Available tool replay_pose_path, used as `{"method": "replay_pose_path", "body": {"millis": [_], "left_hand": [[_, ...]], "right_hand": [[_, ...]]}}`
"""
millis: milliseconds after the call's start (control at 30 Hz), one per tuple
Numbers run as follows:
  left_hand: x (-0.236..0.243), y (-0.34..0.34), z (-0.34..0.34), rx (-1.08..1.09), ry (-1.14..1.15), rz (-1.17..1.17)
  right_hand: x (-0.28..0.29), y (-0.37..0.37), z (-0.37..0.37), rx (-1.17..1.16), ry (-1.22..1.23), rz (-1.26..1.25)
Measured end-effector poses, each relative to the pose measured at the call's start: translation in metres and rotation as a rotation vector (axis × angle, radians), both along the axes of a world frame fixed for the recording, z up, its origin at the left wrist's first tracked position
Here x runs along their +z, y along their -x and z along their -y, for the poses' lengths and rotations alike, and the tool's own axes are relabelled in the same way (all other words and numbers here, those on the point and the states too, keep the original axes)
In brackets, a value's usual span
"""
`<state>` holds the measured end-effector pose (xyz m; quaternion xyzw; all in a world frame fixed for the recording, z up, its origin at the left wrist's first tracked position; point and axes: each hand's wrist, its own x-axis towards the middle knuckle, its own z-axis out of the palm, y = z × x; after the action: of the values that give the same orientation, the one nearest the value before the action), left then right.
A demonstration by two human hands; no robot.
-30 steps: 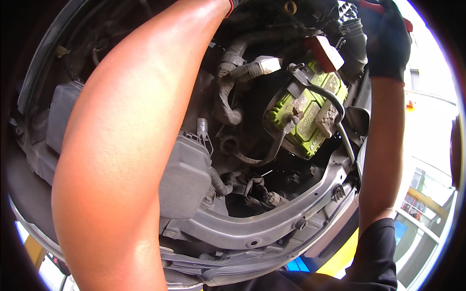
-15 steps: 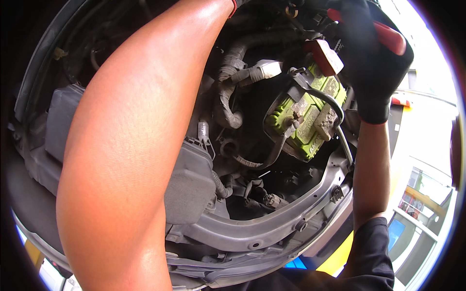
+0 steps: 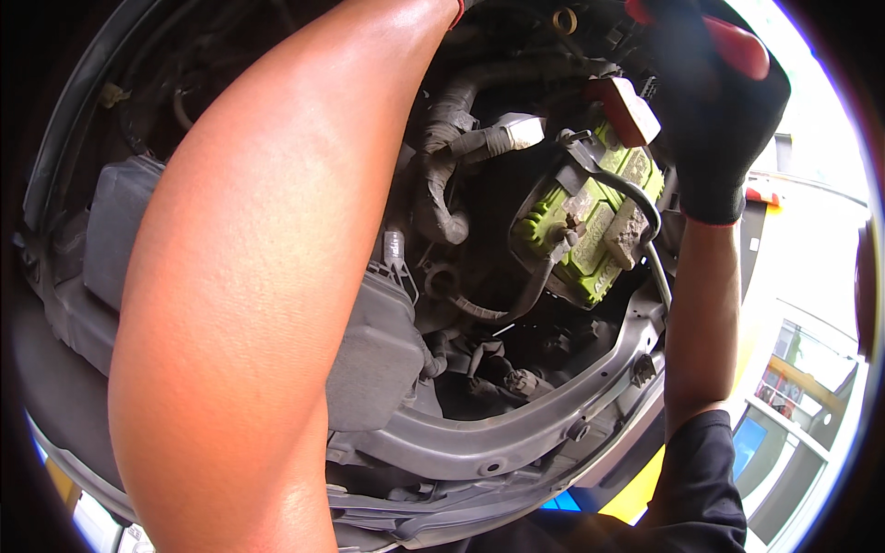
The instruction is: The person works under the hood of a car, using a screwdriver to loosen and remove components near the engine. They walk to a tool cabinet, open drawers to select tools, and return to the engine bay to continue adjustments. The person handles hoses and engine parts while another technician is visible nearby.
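We stretched our left forearm [image 3: 249, 276] over the engine bay [image 3: 452, 447], the left hand beyond the upper edge, its grip impossible to tell. Our black-gloved right hand [image 3: 722, 120] was closed around a red-handled tool [image 3: 742, 50] at upper right. Lower, to its left, sat a green-topped battery [image 3: 595, 235] beneath a red block [image 3: 630, 112]; a yellowish ring [image 3: 564, 12] showed farther back.

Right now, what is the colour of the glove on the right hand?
Black glove, red cuff edge; best in the head view.

Harsh glare at right, deep shadows, fisheye bending
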<state>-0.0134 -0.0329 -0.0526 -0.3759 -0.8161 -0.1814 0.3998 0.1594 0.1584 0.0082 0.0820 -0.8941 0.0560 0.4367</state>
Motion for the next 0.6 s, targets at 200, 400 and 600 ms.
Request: {"method": "replay_pose_path", "body": {"millis": [200, 400, 600], "left_hand": [[-0.020, 0.019, -0.012, -0.032, -0.400, -0.183], [0.007, -0.008, 0.007, 0.062, 0.153, 0.025], [0.017, -0.017, 0.017, 0.066, 0.065, 0.039]], "right_hand": [[-0.028, 0.016, 0.064, 0.186, -0.042, -0.002], [-0.012, 0.045, -0.023, 0.070, 0.024, -0.117], [-0.014, 0.018, -0.071, -0.188, -0.169, -0.026]]}}
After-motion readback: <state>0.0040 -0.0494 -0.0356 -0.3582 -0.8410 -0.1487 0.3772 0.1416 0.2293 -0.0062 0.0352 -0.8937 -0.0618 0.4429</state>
